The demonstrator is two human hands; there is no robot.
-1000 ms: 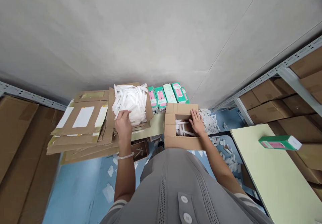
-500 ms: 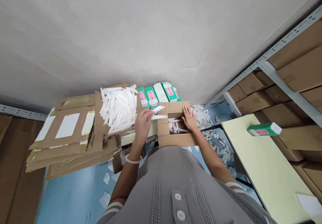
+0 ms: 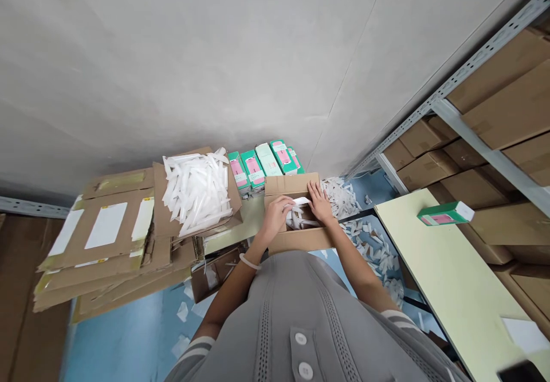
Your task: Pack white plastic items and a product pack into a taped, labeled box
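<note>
An opened cardboard box (image 3: 301, 241) stands on the table in front of me, with several white pieces (image 3: 296, 219) lying inside. My left hand (image 3: 276, 216) is over the box's left side, its fingers pinched on a slim white piece (image 3: 302, 201) that reaches across the opening. On the box's right edge rests my right hand (image 3: 320, 203), fingers stretched out and holding nothing. To the left, a big heap of slim white pieces (image 3: 197, 190) fills an open cardboard carton (image 3: 161, 199). Fine detail of the pieces is too small to make out.
Several green and pink boxes (image 3: 252, 169) line the wall behind. Flattened cardboard (image 3: 141, 204) is stacked at left. White scraps (image 3: 378, 250) litter the blue floor. At right are a pale table (image 3: 447, 279) with a green box (image 3: 444, 214) and shelves of cartons (image 3: 494, 187).
My left hand has moved right, from beside the box to over its opening, bringing the white piece along. My right hand stays at the box's edge. The view has shifted slightly.
</note>
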